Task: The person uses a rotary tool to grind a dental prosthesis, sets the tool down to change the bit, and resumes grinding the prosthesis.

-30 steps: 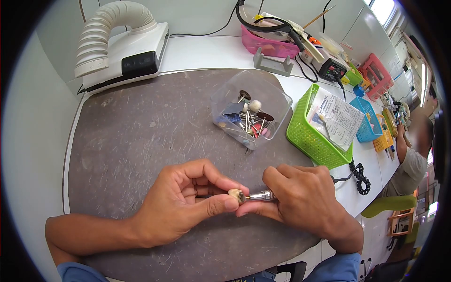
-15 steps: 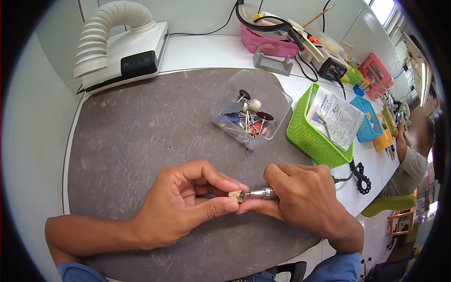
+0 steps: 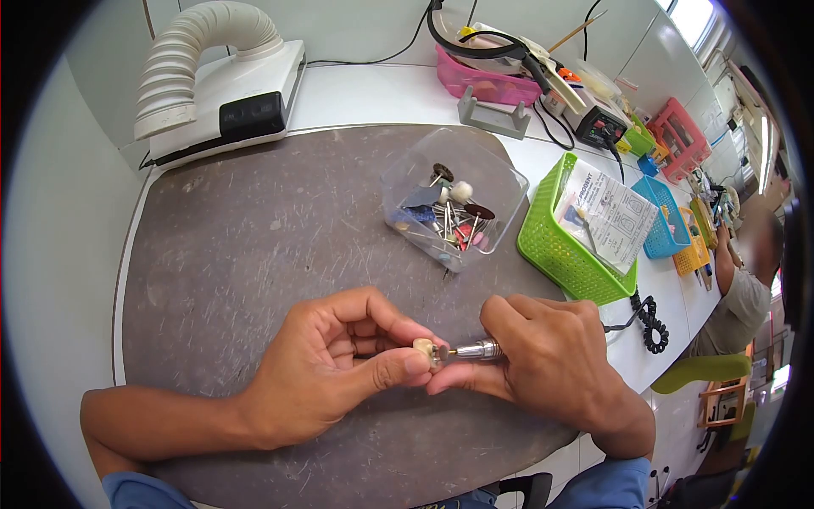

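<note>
My left hand [image 3: 335,369] pinches a small cream-coloured dental crown [image 3: 423,346] between thumb and fingers, low over the brown mat. In my right hand [image 3: 555,356] is a slim metal rotary handpiece [image 3: 480,349], held like a pen and pointing left. A small grey disc [image 3: 443,353] on its tip stands right at the crown's open side. My right thumb reaches under the tool to my left fingertips. Beyond the hands, a clear plastic box [image 3: 500,182] holds several mounted burs, polishing wheels and discs.
A green basket [image 3: 551,242] with a printed sheet [image 3: 606,212] stands to the right. At the back left is a white suction unit [image 3: 246,93] with a ribbed hose [image 3: 199,38]. A coiled cord [image 3: 651,322] lies at the right edge. A person [image 3: 738,305] sits farther along the bench.
The handpiece has shifted slightly right, and the crown is turned a little, so the disc now shows beside it. My left hand stays almost in place.
</note>
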Tool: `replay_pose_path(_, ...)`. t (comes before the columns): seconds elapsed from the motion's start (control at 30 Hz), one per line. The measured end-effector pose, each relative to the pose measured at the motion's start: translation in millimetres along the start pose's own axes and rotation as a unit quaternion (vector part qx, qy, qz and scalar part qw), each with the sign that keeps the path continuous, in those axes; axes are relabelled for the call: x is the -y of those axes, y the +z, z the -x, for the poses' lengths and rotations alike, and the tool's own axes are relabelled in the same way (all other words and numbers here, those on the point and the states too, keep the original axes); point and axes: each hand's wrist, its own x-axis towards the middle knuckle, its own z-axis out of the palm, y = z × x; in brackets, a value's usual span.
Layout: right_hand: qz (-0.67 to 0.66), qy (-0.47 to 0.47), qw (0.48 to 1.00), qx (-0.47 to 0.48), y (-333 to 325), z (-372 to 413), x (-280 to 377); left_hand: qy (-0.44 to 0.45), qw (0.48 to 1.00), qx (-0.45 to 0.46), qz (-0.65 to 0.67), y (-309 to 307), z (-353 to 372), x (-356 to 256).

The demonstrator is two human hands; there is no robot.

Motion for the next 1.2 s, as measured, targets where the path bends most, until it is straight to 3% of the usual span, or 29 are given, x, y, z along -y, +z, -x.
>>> replay_pose_path(1.2, -0.011, -0.016, 1.0, 0.005, -1.0, -0.3, 2.8, -0.023, 1.0, -0.003, 0.015, 0.4, -2.0, -2.2)
